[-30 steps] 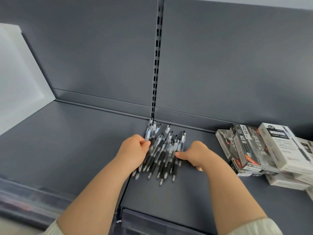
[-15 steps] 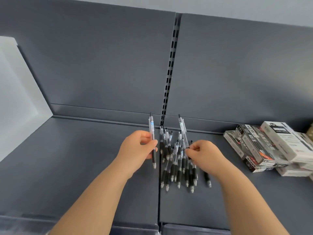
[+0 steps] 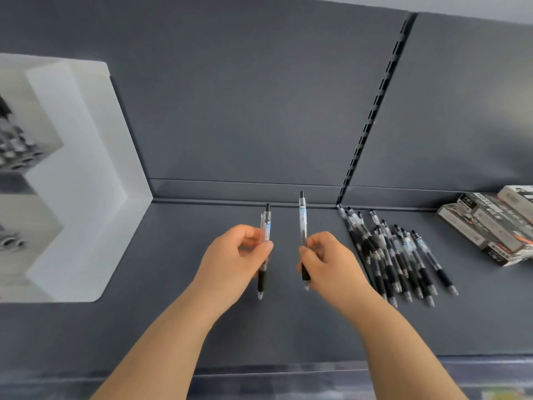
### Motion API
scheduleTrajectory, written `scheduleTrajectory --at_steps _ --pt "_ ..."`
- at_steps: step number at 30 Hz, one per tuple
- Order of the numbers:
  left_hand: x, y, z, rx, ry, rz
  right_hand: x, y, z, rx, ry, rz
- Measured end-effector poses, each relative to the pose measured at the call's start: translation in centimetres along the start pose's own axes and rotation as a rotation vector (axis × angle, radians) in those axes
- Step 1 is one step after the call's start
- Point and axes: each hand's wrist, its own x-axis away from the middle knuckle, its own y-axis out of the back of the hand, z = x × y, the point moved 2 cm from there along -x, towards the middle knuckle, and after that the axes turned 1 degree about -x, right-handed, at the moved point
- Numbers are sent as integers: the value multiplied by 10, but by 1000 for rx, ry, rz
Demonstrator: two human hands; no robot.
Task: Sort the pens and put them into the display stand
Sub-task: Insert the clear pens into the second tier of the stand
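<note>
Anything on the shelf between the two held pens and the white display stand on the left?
Nothing visible. The left hand and right hand each hold a pen upright, and the grey shelf toward the white display stand is bare.

Light even and soft, slightly dim. My arms cast only faint shadows on the shelf [image 3: 173, 284]. Wide-angle bending at edges. Motion blur smears the white stand [image 3: 72, 183] and boxes [image 3: 490, 226].
</note>
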Motion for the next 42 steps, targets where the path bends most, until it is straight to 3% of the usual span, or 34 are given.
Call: scheduleTrajectory --at_steps 11,17,26,35,42 --pt "34 45 -12 -65 -2 -210 11 -23 36 -32 248 116" --pt "53 71 -11 62 -23 -308 21 -44 49 -115 237 141" --pt "59 170 -4 -110 -202 -383 36 -106 122 -32 430 65" --pt "53 309 2 -283 -434 -360 42 -183 204 -41 436 -111" --pt "29 354 13 -466 -479 -273 45 -224 236 26 442 -237"
